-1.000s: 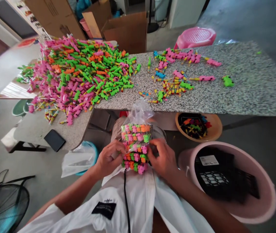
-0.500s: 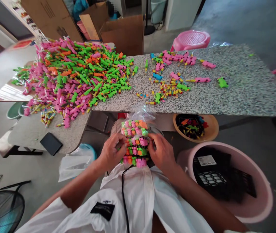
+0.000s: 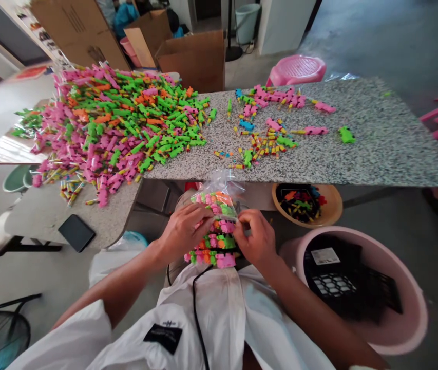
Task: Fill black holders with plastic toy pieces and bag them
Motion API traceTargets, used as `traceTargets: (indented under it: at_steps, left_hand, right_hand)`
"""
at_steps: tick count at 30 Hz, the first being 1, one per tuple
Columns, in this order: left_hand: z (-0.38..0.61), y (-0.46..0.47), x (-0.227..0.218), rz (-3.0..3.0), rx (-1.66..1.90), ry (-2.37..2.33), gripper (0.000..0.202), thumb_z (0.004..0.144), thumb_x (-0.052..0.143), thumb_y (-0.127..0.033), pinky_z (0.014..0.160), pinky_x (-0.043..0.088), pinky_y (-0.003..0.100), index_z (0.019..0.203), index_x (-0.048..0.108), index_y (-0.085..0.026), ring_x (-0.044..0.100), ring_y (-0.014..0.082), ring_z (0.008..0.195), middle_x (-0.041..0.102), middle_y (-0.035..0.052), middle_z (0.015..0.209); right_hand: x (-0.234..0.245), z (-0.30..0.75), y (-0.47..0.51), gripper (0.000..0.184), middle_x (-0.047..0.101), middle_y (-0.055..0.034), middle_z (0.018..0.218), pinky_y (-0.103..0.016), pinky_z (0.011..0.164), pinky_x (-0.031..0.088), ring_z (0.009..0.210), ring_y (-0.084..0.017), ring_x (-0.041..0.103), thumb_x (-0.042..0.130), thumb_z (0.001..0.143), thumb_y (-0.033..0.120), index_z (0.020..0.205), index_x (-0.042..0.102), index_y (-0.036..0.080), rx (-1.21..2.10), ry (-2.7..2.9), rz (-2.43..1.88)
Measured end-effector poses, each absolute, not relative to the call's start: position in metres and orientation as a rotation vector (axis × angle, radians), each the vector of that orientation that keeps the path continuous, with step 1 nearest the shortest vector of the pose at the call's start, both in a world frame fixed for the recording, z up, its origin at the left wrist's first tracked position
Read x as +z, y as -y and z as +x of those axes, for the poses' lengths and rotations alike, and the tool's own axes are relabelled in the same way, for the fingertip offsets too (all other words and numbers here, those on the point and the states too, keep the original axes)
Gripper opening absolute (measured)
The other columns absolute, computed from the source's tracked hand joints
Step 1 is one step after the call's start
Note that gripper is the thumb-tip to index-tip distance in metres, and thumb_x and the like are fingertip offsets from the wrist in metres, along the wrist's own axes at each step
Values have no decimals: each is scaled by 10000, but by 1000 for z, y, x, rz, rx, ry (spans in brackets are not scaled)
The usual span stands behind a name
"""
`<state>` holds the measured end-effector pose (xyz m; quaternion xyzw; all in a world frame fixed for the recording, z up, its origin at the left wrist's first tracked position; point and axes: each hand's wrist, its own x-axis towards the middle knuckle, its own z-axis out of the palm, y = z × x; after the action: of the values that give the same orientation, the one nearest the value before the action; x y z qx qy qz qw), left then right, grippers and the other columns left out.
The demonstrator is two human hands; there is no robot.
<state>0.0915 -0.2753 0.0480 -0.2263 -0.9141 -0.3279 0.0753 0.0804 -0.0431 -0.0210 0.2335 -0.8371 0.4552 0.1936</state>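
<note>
On my lap lies a clear plastic bag (image 3: 223,181) over rows of small pink, green and orange animal-shaped toys (image 3: 219,241). My left hand (image 3: 188,226) reaches across the upper rows, its fingers bent and pressed on the plastic near the bag's edge. At the right side of the same edge, my right hand (image 3: 255,237) pinches the plastic between thumb and forefinger. Part of the toys is hidden under my left fingers. The bag's upper end stands up loosely toward the table edge.
A speckled stone table (image 3: 388,139) runs across in front, with a large heap of toys (image 3: 118,118) at left and scattered toys nearer the middle. A phone (image 3: 76,233) lies on the left table section. At right stand a tan basin (image 3: 336,210) and a pink tub (image 3: 415,308).
My left hand has moved right and slightly up, over the toys, to the bag's edge. My right hand stays close to its earlier place. The view has shifted slightly.
</note>
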Motion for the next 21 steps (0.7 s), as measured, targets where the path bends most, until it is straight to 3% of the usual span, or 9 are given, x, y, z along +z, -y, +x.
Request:
traceTargets:
  at_steps: [4,12,17,21]
  left_hand:
    - [96,281,48,-864,-983,2611,124,995,623,-206,817,541,321,1104,681,-217,680,177,878,722,58,937]
    - [141,296,46,-1114,-922,2503,376,884,733,-127,764,556,336,1242,671,-225,651,188,832,736,64,958]
    - [174,309,34,-1128,-904,2585,410,906,712,-149,796,569,353,1293,681,-283,690,212,914,754,64,1010]
    - [191,313,35,-1089,-931,2643,386,931,689,-142,760,556,331,1302,672,-247,684,204,886,749,79,998]
  right_hand:
    - [-19,87,37,160,683,-77,1027,-384,857,580,966,-210,670,614,906,130,1017,576,238,1254,2259,826]
    - [-20,123,28,266,686,-74,1010,-372,778,617,890,-203,676,656,830,76,1035,602,237,1231,2134,1038]
    - [-25,135,22,224,680,-60,973,-359,758,614,872,-191,664,671,853,100,1019,603,235,1249,2170,1246]
    - [-16,133,22,155,679,-54,941,-322,738,597,850,-176,654,671,884,109,981,611,214,1257,2209,1430]
